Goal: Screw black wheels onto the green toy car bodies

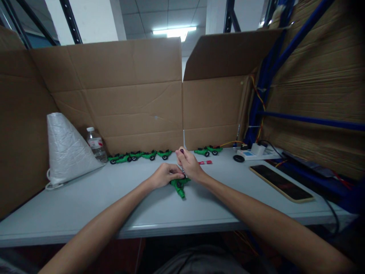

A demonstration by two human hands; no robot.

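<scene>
A green toy car (178,187) with black parts lies at the middle of the table, its narrow end towards me. My left hand (166,175) is closed on its far side, fingers and thumb pinching there. Just above, my right hand (188,164) is wrapped round the handle of a screwdriver (181,151). Only the handle's dark end and a bit of shaft show; the shaft points down at the toy car, and its tip is hidden by my fingers. Behind my right hand lies a red tool handle (206,162).
Several green toy cars (149,155) line the back by the cardboard wall (142,102), two more (203,152) to the right. A silvery bag (68,152) and water bottle (96,146) stand left. At right are a phone (281,182), power strip (261,153) and black disc (238,158).
</scene>
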